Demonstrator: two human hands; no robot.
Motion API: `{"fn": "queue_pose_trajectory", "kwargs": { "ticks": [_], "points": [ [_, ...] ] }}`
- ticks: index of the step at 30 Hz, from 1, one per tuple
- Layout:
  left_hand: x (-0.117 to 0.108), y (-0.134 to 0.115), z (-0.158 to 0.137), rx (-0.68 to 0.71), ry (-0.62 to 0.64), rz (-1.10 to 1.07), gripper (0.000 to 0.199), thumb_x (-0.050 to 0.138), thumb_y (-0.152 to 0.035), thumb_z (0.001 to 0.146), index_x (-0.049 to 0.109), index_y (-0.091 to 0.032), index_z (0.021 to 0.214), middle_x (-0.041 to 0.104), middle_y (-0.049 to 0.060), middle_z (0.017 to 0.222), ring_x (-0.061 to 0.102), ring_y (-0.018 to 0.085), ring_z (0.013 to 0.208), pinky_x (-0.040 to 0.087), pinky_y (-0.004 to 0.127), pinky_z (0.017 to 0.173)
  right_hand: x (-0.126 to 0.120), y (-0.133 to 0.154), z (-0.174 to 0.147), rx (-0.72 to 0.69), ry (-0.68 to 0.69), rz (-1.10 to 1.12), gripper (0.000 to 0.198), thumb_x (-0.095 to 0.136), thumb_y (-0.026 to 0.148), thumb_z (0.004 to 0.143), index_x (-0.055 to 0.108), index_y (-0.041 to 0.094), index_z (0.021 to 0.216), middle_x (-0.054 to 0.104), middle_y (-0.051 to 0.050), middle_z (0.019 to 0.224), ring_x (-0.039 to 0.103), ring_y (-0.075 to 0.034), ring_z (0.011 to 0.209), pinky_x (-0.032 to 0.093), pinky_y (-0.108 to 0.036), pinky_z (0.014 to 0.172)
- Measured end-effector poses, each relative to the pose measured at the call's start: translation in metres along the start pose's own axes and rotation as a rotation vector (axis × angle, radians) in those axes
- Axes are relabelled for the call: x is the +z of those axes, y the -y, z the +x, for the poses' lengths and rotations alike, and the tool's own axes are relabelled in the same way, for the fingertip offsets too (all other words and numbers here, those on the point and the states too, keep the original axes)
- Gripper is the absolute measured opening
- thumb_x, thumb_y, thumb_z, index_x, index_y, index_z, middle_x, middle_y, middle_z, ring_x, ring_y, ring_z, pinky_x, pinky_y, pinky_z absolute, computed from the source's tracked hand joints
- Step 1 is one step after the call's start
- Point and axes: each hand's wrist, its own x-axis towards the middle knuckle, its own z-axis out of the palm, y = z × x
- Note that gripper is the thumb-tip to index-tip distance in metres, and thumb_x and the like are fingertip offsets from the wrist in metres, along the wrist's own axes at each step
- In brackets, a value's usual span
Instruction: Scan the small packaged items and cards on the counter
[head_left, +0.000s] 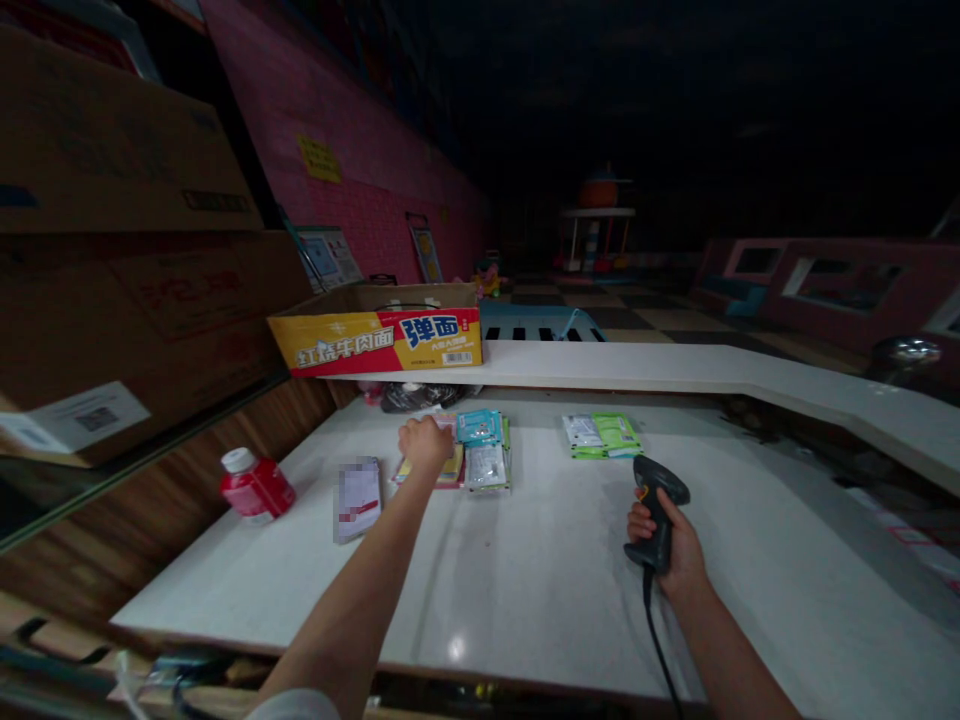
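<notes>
My right hand (679,545) is wrapped around the grip of a black handheld barcode scanner (660,485), whose cable runs down toward the front edge. My left hand (426,442) reaches forward with its fingers curled over a pink and yellow packet (451,468); what the fingertips grip, if anything, is hidden. Right beside that hand lie a light blue packet (478,427) and a silvery-white packet (487,467). Beyond the scanner, a green and white packet (604,435) lies flat on the white counter (510,590).
A red-labelled bottle (256,487) with a white cap and a blurred flat item (358,500) are at left. Large cardboard boxes (135,300) stack beside them. An open noodle carton (382,340) rests on the raised white ledge (630,367), which bounds the counter's far side.
</notes>
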Motion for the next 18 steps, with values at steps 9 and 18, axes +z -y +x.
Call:
{"fn": "queue_pose_trajectory", "kwargs": {
  "ticks": [9,18],
  "points": [
    [0.005,0.018,0.012,-0.124,0.168,0.002,0.063,0.063,-0.061,0.069,0.067,-0.016,0.112,0.061,0.022,0.120,0.054,0.038,0.115,0.042,0.043,0.090,-0.001,-0.001,0.000,-0.014,0.007,-0.007,0.030,0.076,0.025,0.072,0.056,0.017,0.093,0.046,0.006,0.060,0.043,-0.005,0.045,0.042,-0.014,0.038],
    [-0.015,0.009,0.017,-0.200,0.088,-0.132,0.033,0.052,-0.027,0.086,0.057,-0.010,0.113,0.064,0.023,0.116,0.062,0.034,0.109,0.048,0.038,0.082,-0.006,0.000,0.004,-0.018,0.014,-0.009,0.022,0.069,0.027,0.079,0.056,0.017,0.094,0.048,0.006,0.060,0.044,-0.005,0.045,0.042,-0.014,0.038]
  ]
}}
